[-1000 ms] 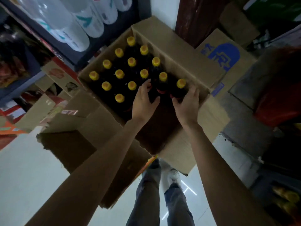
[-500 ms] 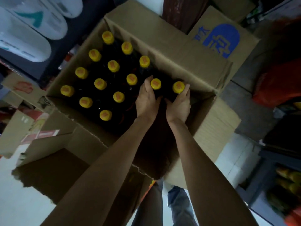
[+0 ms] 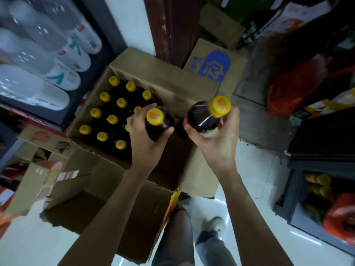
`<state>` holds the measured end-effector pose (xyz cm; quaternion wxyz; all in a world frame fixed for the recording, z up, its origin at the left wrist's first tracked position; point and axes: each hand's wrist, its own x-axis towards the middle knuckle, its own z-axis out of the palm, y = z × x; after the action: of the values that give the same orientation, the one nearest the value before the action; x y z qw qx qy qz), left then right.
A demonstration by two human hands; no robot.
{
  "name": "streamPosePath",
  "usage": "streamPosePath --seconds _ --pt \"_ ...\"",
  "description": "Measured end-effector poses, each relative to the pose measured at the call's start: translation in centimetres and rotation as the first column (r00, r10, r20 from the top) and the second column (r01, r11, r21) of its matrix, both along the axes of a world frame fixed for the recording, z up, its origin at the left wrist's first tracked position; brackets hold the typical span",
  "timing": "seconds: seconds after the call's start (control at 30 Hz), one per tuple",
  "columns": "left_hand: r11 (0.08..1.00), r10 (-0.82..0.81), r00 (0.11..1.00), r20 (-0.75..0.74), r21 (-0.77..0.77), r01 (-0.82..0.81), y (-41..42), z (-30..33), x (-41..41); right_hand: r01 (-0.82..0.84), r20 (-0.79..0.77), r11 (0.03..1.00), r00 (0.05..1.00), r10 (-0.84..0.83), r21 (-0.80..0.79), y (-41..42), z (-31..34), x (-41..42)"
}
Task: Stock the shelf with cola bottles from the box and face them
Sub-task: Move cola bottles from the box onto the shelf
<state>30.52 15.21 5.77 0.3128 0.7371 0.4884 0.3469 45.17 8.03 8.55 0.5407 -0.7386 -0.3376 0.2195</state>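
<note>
An open cardboard box (image 3: 146,73) on the floor holds several dark cola bottles with yellow caps (image 3: 113,119). My left hand (image 3: 146,139) grips one cola bottle (image 3: 159,121) just above the box's near right corner. My right hand (image 3: 217,139) grips a second cola bottle (image 3: 203,118), lifted higher and to the right of the box. Both bottles stand upright with their caps towards the camera.
A shelf of large white bottles (image 3: 38,60) stands at the left. A box with a blue logo (image 3: 215,68) sits behind the open one. A flattened carton (image 3: 107,214) lies in front. A red bag (image 3: 295,83) and dark crates (image 3: 317,189) crowd the right. My legs (image 3: 192,237) stand on white tiles.
Both hands have closed round a bottle each and lifted them out of the box's right row; the right one has risen farther and moved right.
</note>
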Motion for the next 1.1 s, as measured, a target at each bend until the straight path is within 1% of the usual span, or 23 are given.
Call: streamPosePath --seconds 0.07,0.13,0.27,0.37,0.47,0.6,0.73,0.97,1.1 --pt "0.996 -0.091 0.991 0.099 0.017 0.09 -1.9 3.3 0.1 0.017 -0.059 0.999 0.998 -0.014 0.052 -2.4 2.2 0.6" --pt "0.98 -0.197 0.966 0.17 0.024 0.196 -4.2 6.3 0.7 0.021 -0.073 0.997 0.997 -0.016 0.077 -5.3 3.6 1.4" --pt "0.928 -0.361 0.917 0.17 -0.027 0.371 -10.2 11.0 2.9 0.014 -0.053 0.996 0.999 -0.01 0.089 -13.6 5.4 2.8" --pt "0.88 -0.463 0.873 0.155 -0.043 0.474 -15.4 12.3 5.0 0.035 -0.048 0.995 0.998 -0.031 0.092 -21.2 6.5 3.7" --pt "0.805 -0.579 0.8 0.155 -0.048 0.592 -21.2 12.6 7.5 0.103 -0.037 0.992 0.994 -0.1 0.078 -29.6 7.2 5.1" --pt "0.729 -0.658 0.73 0.188 -0.084 0.679 -29.9 13.2 11.2 0.258 -0.026 0.965 0.966 -0.257 0.056 -40.5 8.4 6.9" --pt "0.665 -0.731 0.66 0.173 -0.037 0.746 -37.6 14.0 14.7 0.375 0.01 0.924 0.926 -0.377 0.078 -49.7 9.5 9.0" --pt "0.547 -0.836 0.539 0.099 0.089 0.832 -48.7 16.2 21.9 0.541 0.111 0.834 0.827 -0.551 0.112 -62.2 11.0 12.9" --pt "0.449 -0.893 0.428 0.142 0.213 0.867 -54.7 18.8 26.8 0.578 0.17 0.803 0.785 -0.596 0.147 -68.3 12.8 16.7"
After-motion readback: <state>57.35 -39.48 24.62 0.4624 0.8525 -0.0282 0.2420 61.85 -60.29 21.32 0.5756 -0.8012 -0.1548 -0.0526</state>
